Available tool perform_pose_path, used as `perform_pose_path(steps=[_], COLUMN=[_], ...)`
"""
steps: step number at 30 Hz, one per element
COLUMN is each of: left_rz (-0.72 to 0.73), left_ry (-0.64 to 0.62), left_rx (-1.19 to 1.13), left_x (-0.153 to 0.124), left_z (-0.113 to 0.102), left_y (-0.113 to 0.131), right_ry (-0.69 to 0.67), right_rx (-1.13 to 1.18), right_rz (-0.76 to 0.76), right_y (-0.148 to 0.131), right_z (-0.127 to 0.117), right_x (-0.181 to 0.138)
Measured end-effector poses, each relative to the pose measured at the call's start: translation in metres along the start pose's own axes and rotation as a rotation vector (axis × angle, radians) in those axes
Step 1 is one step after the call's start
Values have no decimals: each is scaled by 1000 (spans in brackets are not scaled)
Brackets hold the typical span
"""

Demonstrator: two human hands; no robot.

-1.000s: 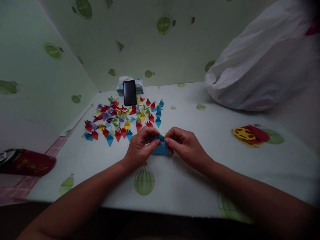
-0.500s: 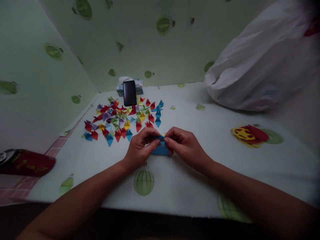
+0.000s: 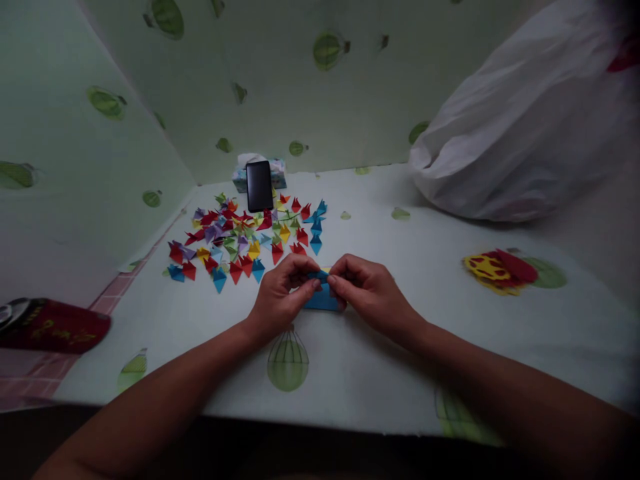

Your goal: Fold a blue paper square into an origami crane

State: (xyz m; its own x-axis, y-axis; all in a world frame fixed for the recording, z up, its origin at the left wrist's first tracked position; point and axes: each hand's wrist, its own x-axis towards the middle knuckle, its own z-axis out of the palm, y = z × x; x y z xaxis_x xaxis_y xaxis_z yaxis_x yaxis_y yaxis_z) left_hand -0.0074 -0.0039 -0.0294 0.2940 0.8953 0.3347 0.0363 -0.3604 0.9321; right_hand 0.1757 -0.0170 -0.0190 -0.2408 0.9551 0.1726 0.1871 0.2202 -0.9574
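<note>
My left hand (image 3: 280,293) and my right hand (image 3: 367,290) meet at the middle of the table, both pinched on a small blue folded paper piece (image 3: 321,300). The fingertips of both hands press its upper edge; a bit of yellow paper shows just behind it. Beyond my left hand lies a spread of several small folded paper triangles (image 3: 240,237) in red, blue, yellow, purple and green.
A black phone (image 3: 259,185) leans against a tissue box (image 3: 277,172) at the back. A big white plastic bag (image 3: 525,120) fills the right rear. Red and yellow paper sheets (image 3: 497,270) lie at the right. A red package (image 3: 55,325) sits at the left edge. The table (image 3: 400,373) has a green-patterned cover.
</note>
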Motion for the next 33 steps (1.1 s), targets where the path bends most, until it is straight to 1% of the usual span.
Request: perform_pose_path(steps=[4,10,15,17,21,24,26,28,33], left_rz=[-4,-95,-230,-287,-379,-399,-394,-385,-392], left_ry=[3,3,15,14,-20,-52,-50,-33,-7], left_rx=[-13,-34,-158,-211,-318,-352,-343,-330,-358], left_x=[0,1,2,3,3,3,3,3,2], left_z=[-1,-1,0,0,0,1,1,1,2], left_y=[-2,3,7,6,2,3,5,6,1], right_ry=[1,7,7,-14,-50,-10,-3,-25,-70], right_rx=[-12,-23,96,147,224,223,207,224,355], right_rz=[0,-16,-34,-32,46,59,49,60,132], right_y=[0,2,5,5,3,2,2,2,3], right_z=[0,-1,1,1,1,0,-1,-1,0], right_x=[0,0,-1,-1,1,2,3,3,4])
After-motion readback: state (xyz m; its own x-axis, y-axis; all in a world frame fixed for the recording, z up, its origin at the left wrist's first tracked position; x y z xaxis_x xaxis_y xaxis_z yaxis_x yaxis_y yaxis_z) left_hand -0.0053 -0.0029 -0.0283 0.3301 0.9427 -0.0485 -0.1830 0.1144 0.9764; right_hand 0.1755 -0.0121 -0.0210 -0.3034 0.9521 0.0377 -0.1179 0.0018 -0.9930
